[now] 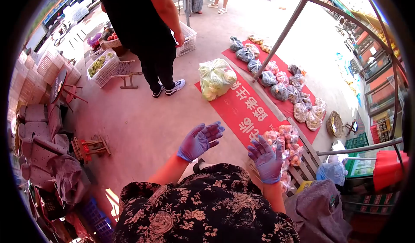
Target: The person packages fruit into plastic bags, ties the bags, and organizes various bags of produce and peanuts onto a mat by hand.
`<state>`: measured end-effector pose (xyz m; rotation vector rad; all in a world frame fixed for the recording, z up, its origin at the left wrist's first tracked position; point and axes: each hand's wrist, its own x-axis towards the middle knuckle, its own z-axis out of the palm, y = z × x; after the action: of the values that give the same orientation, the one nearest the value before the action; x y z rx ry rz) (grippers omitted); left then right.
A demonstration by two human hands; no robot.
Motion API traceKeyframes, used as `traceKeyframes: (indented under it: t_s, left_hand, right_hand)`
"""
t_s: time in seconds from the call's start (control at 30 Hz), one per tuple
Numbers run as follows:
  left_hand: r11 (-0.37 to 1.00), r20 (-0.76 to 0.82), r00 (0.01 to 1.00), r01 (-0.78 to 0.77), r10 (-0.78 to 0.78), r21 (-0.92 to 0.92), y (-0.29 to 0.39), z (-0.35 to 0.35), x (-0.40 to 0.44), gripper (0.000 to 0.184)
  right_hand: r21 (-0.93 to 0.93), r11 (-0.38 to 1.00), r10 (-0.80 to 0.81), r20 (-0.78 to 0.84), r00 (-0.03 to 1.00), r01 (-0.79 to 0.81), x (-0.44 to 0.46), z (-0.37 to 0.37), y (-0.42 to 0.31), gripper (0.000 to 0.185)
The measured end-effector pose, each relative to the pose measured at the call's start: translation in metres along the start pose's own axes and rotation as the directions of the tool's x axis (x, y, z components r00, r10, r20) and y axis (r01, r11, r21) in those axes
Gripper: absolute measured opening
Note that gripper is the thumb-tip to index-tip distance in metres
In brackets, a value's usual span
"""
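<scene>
Your flowered shirt is nearest, your left hand and right hand hold nothing with fingers stretched, fruit bags sit at the red mat's near end, and the vegetable bag at its far end, perhaps for cleanness.

The left forearm and right forearm reach forward. The gloved left hand hovers left of the red mat's near end; the gloved right hand overlaps that end in view. Palms face upward, fingers extended, slightly spread.
</scene>
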<state>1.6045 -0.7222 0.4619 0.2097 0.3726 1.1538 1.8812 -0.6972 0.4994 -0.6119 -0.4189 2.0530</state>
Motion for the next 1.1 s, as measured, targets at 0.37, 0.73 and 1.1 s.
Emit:
traceKeyframes:
  t_s: [0.37, 0.73, 1.1]
  left_hand:
    - [0.971, 0.034, 0.973, 0.229, -0.227, -0.067, 0.012, -0.006, 0.019, 0.053]
    - [0.935, -0.023, 0.935, 0.353, -0.354, -0.023, 0.047, -0.032, 0.038, 0.055]
    - [0.891, -0.194, 0.872, 0.420, -0.448, -0.170, 0.035, -0.045, 0.096, 0.039]
  right_hand:
    - [0.098, 0.975, -0.179, -0.190, 0.965, 0.201, -0.027, -0.009, 0.026, 0.074]
    - [0.151, 0.940, -0.266, -0.241, 0.933, 0.307, -0.015, -0.014, 0.052, 0.071]
    - [0.188, 0.933, -0.245, -0.293, 0.924, 0.307, 0.002, -0.045, 0.024, 0.068]
